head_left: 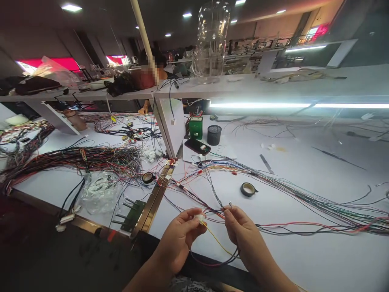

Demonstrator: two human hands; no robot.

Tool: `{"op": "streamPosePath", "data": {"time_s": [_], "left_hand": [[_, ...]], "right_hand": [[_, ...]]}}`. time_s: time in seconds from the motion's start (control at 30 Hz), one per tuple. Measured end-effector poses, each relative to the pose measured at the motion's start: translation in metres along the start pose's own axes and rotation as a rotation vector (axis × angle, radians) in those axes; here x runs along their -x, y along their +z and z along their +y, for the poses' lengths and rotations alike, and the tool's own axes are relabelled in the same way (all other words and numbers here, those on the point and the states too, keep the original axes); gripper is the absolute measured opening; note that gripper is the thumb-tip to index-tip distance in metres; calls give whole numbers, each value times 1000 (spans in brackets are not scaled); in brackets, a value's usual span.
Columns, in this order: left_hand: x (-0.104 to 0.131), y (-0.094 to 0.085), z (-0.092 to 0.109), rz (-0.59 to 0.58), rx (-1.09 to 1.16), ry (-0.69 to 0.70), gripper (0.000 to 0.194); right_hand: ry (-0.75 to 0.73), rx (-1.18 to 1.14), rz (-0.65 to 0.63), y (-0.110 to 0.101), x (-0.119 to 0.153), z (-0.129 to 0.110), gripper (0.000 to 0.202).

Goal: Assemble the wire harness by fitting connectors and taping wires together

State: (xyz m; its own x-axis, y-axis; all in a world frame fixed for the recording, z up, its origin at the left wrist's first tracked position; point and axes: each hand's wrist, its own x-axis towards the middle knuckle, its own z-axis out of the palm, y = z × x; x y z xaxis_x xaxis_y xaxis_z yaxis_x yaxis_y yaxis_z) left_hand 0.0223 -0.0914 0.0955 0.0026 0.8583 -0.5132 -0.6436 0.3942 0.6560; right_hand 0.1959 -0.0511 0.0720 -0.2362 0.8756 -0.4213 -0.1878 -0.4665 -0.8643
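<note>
Connector [199, 217], small & white, sits at front edge of the white worktop [304, 251] in head view, pinched btwn thumb & fingers of L hand [179, 233]; that hand is nearly closed, other fingers curled under. R hand [243, 229] is just to its right, thumb & index pressed tog. on a thin wire end [230, 204] w/ a tiny metallic tip, prob. a terminal; too small to be sure. Yellow wire [217, 239] runs from connector down twd R wrist; dark loop [212, 265] hangs below both hands.

Handling, my judgement: grip connector by its sides, openings clear; hold wire close behind tip so it doesn't buckle; check tip orientation, line up straight, no forcing. Keep slack in the yellow wire, & keep dark loop off the edge so nothing snags.

Nearby: black tape roll [243, 190] beyond R hand, wire bundle [291, 190] off to the right.
</note>
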Motion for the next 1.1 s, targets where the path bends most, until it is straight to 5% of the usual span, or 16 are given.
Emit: {"op": "streamPosePath", "data": {"time_s": [0.23,0.7,1.1], "left_hand": [[0,-1,-6,62,142,-63,25],[5,2,-4,-123,147,-52,23],[13,-9,-14,-154,-307,81,22]], "right_hand": [[-145,461,-147,-3,14,3,34],[-85,533,-297,2,22,2,34],[-47,559,-288,10,24,6,38]]}}
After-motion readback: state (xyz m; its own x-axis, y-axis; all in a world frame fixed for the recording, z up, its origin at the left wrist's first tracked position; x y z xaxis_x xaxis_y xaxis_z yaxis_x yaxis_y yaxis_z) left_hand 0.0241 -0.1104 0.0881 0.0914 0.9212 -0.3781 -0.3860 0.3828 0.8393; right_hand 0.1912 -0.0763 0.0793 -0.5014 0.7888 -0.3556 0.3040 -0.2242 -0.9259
